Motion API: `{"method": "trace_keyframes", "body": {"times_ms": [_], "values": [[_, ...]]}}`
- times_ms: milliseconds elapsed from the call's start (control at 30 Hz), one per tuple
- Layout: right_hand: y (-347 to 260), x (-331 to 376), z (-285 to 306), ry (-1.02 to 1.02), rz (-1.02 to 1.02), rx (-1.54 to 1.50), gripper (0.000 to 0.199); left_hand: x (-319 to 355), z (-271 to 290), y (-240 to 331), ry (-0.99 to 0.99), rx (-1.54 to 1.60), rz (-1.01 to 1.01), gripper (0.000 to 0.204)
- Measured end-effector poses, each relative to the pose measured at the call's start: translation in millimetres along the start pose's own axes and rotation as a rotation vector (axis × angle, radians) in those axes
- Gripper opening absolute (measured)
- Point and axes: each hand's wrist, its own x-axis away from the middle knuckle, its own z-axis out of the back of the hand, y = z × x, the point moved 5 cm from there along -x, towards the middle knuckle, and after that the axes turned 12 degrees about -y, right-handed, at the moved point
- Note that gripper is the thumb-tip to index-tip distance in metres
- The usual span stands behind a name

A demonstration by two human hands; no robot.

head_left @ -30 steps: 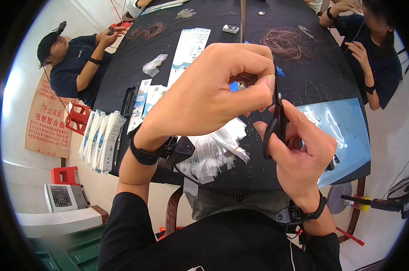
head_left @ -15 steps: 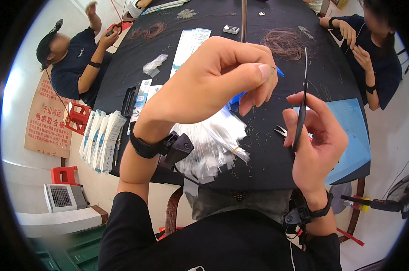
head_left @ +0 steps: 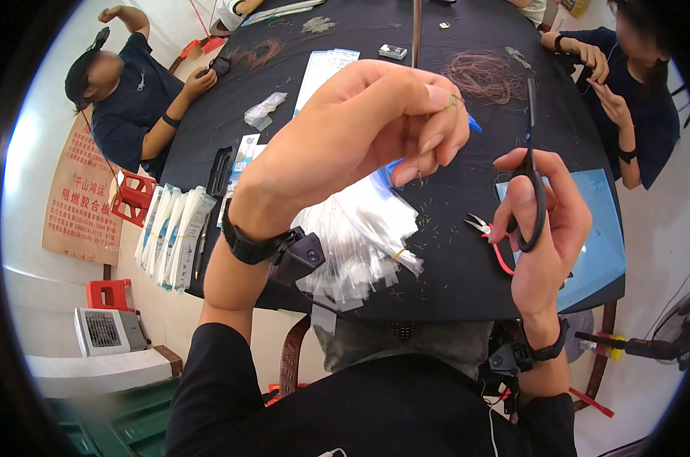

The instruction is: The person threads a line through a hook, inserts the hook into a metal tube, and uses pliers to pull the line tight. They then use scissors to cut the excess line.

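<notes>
My left hand (head_left: 352,129) is raised over the middle of the black-covered table, its thumb and forefinger pinching a thin greenish strand (head_left: 456,101). What the strand joins onto is too small to make out. To the right, my right hand (head_left: 554,221) is closed around the black handle of a pair of scissors (head_left: 530,114), blades pointing up and away from me. Beside that hand lie pliers with red handles (head_left: 502,257). Under my left wrist a pile of clear plastic sleeves (head_left: 349,228) spreads out, and something blue shows partly behind my left fingers.
Tiny clippings (head_left: 436,236) litter the black tablecloth (head_left: 406,293). A light blue sheet (head_left: 600,236) lies at the right, a reddish-brown coil of line (head_left: 483,76) farther off. Packaged strips (head_left: 174,236) stand at the left edge. A metal pole (head_left: 416,34) rises ahead; co-workers sit on both sides.
The scissors have turned in my right hand, bringing a handle loop into sight. My left fingers have shifted slightly with the strand. The co-worker at left has lowered one hand to the table.
</notes>
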Motion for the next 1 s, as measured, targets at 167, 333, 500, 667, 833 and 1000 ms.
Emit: {"method": "trace_keyframes", "body": {"times_ms": [167,333,500,667,833,1000], "values": [[-4.4,-1.6,-8.3,-0.057,-0.063,-0.017,0.034,-0.7,-1.5,2.4,0.060,-0.072,-0.056,0.047],[-3.0,-4.9,-22.5,-0.148,-0.150,-0.310,0.039,-0.9,-4.7,10.1,0.057,-0.064,-0.120,0.047],[3.6,-5.1,-25.1,-0.178,-0.262,-0.571,0.039,0.4,-6.0,10.8,0.062,-0.107,-0.132,0.047],[7.8,-4.5,-26.7,-0.179,-0.285,-0.623,0.039,-0.6,-5.5,10.2,-0.040,-0.096,-0.149,0.037],[13.7,-4.0,-28.2,-0.159,-0.314,-0.616,0.040,1.1,-7.5,9.2,-0.029,-0.188,-0.150,0.034],[15.6,-4.5,-27.6,-0.153,-0.294,-0.594,0.042,0.7,-8.9,9.5,-0.014,-0.186,-0.179,0.029]]}}
